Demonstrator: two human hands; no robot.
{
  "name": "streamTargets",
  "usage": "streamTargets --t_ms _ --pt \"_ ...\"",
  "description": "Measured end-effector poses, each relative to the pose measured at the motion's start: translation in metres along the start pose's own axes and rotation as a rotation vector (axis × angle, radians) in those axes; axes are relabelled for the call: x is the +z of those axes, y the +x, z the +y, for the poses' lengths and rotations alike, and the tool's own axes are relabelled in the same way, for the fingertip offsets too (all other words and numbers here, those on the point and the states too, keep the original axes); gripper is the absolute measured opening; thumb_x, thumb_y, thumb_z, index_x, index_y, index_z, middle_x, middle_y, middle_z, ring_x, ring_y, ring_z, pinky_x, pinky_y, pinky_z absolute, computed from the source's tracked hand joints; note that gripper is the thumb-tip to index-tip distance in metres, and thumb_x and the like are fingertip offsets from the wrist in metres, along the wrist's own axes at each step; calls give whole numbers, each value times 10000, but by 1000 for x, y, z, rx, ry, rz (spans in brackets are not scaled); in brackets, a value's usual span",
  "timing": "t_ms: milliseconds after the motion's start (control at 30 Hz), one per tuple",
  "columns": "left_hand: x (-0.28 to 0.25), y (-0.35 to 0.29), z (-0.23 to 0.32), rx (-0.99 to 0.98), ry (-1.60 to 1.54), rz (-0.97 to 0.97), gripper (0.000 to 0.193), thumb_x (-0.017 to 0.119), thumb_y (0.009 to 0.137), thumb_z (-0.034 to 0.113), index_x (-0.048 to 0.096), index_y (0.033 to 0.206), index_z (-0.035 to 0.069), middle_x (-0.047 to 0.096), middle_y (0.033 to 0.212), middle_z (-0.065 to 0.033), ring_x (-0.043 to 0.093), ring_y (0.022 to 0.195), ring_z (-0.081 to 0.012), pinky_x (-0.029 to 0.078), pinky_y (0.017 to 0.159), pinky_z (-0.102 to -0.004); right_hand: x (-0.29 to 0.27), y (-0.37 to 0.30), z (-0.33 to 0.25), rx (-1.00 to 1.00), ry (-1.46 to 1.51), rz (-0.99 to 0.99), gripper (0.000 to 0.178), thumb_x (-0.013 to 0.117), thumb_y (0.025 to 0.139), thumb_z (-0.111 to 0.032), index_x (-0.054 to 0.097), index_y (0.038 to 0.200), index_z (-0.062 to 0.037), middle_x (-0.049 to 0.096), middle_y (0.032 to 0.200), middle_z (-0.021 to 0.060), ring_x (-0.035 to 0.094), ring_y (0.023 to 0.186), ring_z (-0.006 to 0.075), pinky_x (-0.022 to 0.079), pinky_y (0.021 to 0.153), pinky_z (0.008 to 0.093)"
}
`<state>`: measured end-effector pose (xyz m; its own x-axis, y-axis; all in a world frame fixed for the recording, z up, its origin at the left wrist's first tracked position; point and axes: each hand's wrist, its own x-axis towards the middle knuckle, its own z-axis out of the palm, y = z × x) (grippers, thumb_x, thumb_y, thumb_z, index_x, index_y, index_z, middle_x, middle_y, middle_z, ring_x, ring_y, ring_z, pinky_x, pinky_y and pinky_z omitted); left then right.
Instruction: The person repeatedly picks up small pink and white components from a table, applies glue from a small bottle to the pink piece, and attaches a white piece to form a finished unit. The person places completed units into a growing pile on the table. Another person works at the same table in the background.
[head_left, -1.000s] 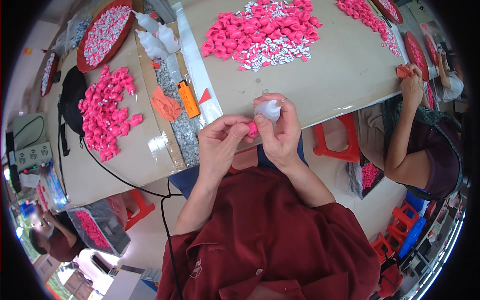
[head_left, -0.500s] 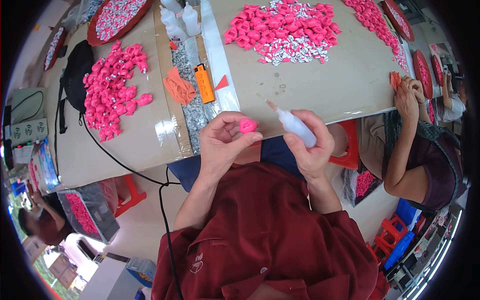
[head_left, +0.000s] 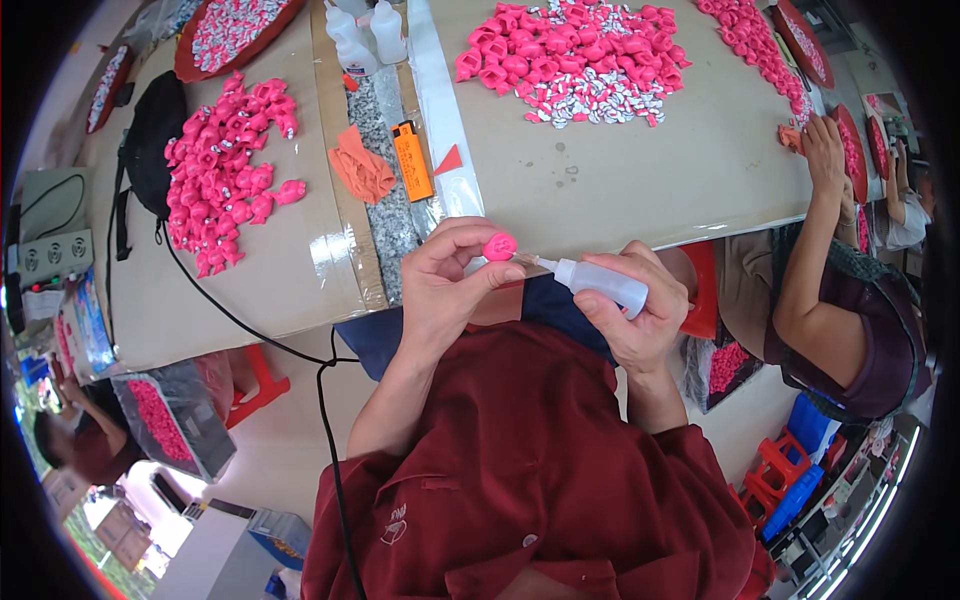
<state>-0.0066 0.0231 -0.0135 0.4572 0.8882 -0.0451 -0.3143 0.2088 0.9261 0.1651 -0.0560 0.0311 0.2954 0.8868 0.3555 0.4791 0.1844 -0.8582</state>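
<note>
Pink toy piece (head_left: 500,247) was pinched in the left hand (head_left: 440,278) near the edge of the table (head_left: 620,195), while the right hand (head_left: 645,318), set apart, gripped a white bottle (head_left: 608,285) pointed at the piece.

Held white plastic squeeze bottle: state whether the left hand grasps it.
No, the right hand holds the bottle; the left hand holds a rounded pink piece.

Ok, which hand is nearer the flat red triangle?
Left. The left hand, holding a pink piece, is below the red triangle in view; the right hand, holding a bottle, is farther off, below and right of the triangle.
</note>
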Motion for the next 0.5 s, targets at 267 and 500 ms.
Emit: streamTargets --t_ms 267,500 --pt "-1 0 2 40 52 -20 282 673 679 -114 588 938 -40 538 1003 -87 577 898 -153 512 799 -278 3 1 -2 32 -1 17 277 779 611 -98 653 836 2 537 585 36 440 508 113 310 437 244" --pt "-1 0 2 -14 32 -8 285 683 677 -105 591 939 -41 544 1001 -89 577 905 -156 503 808 -278 1 3 -4 26 -8 6 274 781 609 -95 653 829 4 535 581 39 435 503 113 307 434 244"
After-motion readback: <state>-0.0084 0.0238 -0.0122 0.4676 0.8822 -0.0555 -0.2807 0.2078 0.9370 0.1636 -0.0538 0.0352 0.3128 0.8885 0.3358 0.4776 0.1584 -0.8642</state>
